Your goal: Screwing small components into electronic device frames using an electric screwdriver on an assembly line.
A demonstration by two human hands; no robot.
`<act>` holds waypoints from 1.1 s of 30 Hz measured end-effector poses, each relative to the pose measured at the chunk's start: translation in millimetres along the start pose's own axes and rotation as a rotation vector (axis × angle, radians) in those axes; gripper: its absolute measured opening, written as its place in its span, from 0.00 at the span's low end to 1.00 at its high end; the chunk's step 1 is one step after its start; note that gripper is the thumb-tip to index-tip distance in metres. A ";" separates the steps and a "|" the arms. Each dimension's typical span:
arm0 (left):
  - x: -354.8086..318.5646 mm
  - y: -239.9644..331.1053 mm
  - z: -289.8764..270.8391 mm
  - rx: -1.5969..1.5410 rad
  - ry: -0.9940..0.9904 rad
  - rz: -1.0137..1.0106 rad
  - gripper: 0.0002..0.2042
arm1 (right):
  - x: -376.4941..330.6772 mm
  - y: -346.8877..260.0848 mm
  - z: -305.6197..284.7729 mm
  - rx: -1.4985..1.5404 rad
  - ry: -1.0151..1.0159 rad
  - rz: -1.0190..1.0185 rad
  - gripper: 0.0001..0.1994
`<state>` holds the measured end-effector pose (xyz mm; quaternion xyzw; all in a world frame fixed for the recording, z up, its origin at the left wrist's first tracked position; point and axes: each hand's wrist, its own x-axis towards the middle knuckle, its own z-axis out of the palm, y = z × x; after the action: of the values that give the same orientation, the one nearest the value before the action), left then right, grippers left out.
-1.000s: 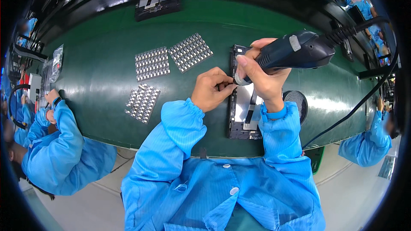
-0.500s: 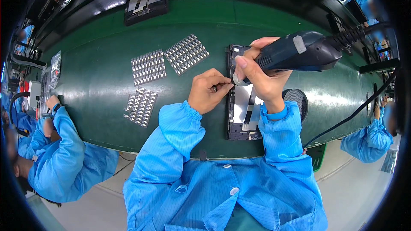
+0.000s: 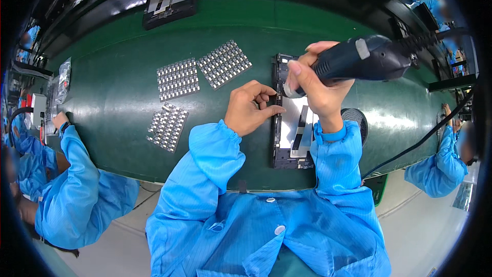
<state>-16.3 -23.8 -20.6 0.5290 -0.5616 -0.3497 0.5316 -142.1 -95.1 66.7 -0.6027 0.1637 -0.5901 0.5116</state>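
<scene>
My right hand point(image 3: 320, 87) grips a dark electric screwdriver point(image 3: 364, 59), its tip pointing down at the left edge of an open flat device frame point(image 3: 289, 141) lying on the green belt point(image 3: 123, 113). My left hand point(image 3: 251, 107) rests at that same left edge, fingers pinched close to the driver's tip; whether they hold a small part is too small to tell. The frame is dark with a shiny metal inner plate. My right forearm hides part of it.
Three sheets of small silvery parts point(image 3: 177, 78) point(image 3: 224, 63) point(image 3: 167, 126) lie left of the frame. Another device frame point(image 3: 169, 0) sits at the far edge. A round black dish point(image 3: 357, 120) is beside my right wrist. Blue-sleeved co-workers stand at left point(image 3: 72, 174) and right point(image 3: 435, 166).
My hands and the screwdriver keep their place on the frame's left edge. The device frame at the far edge has drifted left along the belt.
</scene>
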 end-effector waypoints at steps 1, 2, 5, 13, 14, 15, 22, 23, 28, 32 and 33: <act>1.1 1.0 -0.2 0.022 -0.004 -0.033 0.16 | 3.8 1.4 -1.4 0.005 0.003 -0.014 0.15; 2.0 1.3 -1.0 0.046 -0.007 -0.067 0.18 | 6.3 2.6 -0.6 -0.023 0.031 0.023 0.14; 2.6 -0.1 -2.0 0.033 -0.013 -0.117 0.20 | 8.3 9.1 -2.0 -0.048 0.026 0.024 0.14; 4.1 0.3 -2.7 0.032 -0.025 -0.123 0.20 | 9.4 15.3 -1.4 -0.029 0.044 0.051 0.13; 4.2 0.2 -3.0 0.034 -0.027 -0.122 0.20 | 9.3 15.9 -0.9 -0.021 0.049 0.059 0.13; 4.0 0.4 -3.1 0.034 -0.026 -0.123 0.20 | 9.0 14.9 -0.6 -0.020 0.048 0.060 0.13; 2.2 4.2 -2.3 0.023 -0.020 -0.145 0.20 | 3.9 14.3 5.8 -0.180 -0.088 0.069 0.15; 2.1 4.3 -3.0 0.017 -0.015 -0.147 0.20 | 3.5 14.4 7.1 -0.196 -0.089 0.078 0.15; 5.6 4.7 -4.6 0.013 -0.043 -0.162 0.20 | 7.2 15.9 6.5 -0.195 -0.040 0.088 0.15; 4.8 4.4 -6.8 0.078 -0.064 -0.096 0.17 | 9.2 3.3 5.2 -0.167 0.068 0.060 0.15; 2.4 5.8 -6.3 0.084 -0.065 -0.091 0.17 | 11.6 -1.4 0.7 -0.102 0.136 0.011 0.14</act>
<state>-11.3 -23.9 -13.3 0.5644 -0.5679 -0.3666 0.4739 -139.1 -103.6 74.2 -0.5855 0.2312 -0.6179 0.4711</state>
